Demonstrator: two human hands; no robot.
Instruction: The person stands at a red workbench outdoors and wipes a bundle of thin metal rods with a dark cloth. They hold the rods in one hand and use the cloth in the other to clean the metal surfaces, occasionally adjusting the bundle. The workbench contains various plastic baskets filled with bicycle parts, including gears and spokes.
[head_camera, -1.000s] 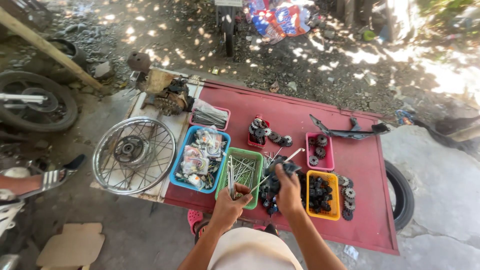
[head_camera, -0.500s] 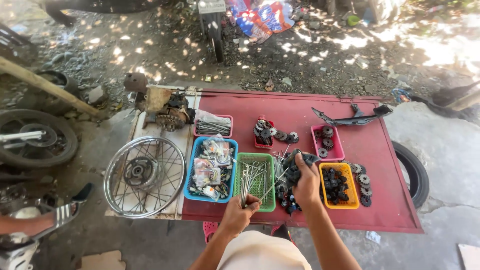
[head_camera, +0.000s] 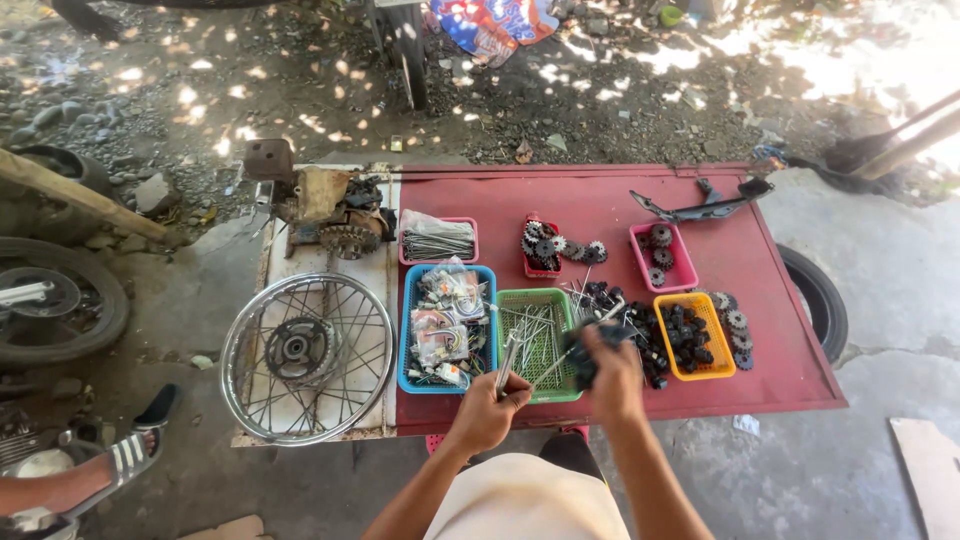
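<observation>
Over the green basket (head_camera: 541, 341) on the red table (head_camera: 760, 270), the left hand (head_camera: 487, 412) is closed around a bundle of thin metal spokes (head_camera: 508, 362), likely light, stiff and slippery, best pinched mid-length. Just right, the right hand (head_camera: 612, 370) grips a dark blurred part (head_camera: 583, 350). Beside lie a blue basket (head_camera: 407, 330), a yellow basket (head_camera: 722, 340) and a spoked wheel (head_camera: 306, 355).

The right hand (head_camera: 612, 372) has lifted a dark part (head_camera: 585, 352) off the table (head_camera: 780, 300); the spokes (head_camera: 506, 362) in the left hand (head_camera: 487, 412) now stand upright above its fingers.
</observation>
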